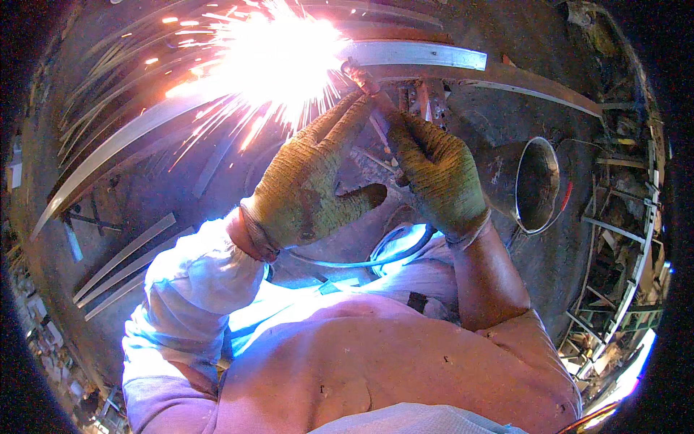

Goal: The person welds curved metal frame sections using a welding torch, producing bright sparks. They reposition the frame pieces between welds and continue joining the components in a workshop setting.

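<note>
Brown tubular metal torch (363, 79) gripped in yellow-green-gloved right hand (439, 170), fingers curled; matching left hand (311, 177) held pretty flat, fingers straight beside torch. Tip seen far side, near silvery metal bar (426, 55), white-orange sparks (278, 58) flung.

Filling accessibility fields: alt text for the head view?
Blinding white glare and sparks flare over a pale metal strip at the tip of a torch-like tool gripped in the gloved right hand. The gloved left hand spreads its thumb, other fingers reaching to the tool; contact is unclear.
</note>
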{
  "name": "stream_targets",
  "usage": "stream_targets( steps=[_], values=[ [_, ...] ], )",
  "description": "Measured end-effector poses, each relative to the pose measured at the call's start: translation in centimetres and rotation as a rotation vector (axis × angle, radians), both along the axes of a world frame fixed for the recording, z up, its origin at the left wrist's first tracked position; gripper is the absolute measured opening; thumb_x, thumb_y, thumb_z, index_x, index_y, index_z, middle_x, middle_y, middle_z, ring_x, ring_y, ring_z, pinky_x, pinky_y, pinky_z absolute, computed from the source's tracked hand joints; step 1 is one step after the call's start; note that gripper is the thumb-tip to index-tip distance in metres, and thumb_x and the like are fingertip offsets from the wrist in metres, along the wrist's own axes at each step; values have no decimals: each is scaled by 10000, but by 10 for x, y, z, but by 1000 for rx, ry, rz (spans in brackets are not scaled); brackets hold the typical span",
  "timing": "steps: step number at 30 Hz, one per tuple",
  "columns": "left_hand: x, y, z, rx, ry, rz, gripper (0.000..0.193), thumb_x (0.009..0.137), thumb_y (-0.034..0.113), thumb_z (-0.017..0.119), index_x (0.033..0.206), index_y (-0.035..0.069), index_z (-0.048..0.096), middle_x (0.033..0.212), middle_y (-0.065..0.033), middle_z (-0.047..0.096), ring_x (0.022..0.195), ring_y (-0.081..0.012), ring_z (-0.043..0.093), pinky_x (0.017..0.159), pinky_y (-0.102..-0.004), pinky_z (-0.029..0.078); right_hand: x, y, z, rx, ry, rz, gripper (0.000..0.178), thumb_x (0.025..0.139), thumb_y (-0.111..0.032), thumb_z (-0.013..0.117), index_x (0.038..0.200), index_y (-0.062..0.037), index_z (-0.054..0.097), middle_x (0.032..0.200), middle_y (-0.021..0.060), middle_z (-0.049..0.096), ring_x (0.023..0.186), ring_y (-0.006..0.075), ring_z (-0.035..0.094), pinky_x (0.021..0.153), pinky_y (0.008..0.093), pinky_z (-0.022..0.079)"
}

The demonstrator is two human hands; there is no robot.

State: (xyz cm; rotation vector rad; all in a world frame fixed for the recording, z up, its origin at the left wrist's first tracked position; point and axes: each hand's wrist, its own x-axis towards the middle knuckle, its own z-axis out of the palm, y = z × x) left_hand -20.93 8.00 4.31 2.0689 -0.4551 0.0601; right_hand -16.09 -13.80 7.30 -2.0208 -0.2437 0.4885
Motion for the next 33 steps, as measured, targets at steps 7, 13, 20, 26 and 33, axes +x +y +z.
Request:
stream_targets(
  steps=[7,13,20,26,33],
  values=[
    [-3,-3,-4,-10,-57,24,1050,838,238,941,1686,-11,374,1682,-289,462,1498,-449,530,1211,-500,475,-1,-5,-10,58,-10,13,372,1134,-260,664,1446,-67,727,1037,9,777,764,51,605,675,256,513],
    [-2,0,8,-49,33,-10,1091,811,252,938,1687,-16,347,1619,-330,502,1389,-500,608,1121,-506,551,-1,-4,-9,55,-25,-4,415,1122,-286,681,1497,-111,705,1053,-2,774,773,44,582,682,247,500],
    [0,1,6,7,-103,-4,1052,809,225,922,1683,8,378,1606,-318,522,1408,-502,590,1141,-491,535,0,-6,-5,-36,37,6,433,1136,-332,655,1518,-132,694,1043,-14,753,774,44,572,672,251,497],
    [-4,1,3,17,-36,24,986,862,238,892,1686,24,395,1634,-236,538,1501,-405,546,1239,-467,445,-1,-4,-3,7,5,-16,419,1133,-313,667,1472,-72,714,983,-7,749,772,43,584,675,251,501],
    [-4,0,2,-99,136,-4,1076,801,264,938,1692,39,377,1556,-305,567,1373,-509,607,1121,-515,541,-2,-2,-6,-34,8,-39,380,1131,-257,658,1464,-87,724,1038,-10,760,806,53,602,685,259,512]
  ],
)
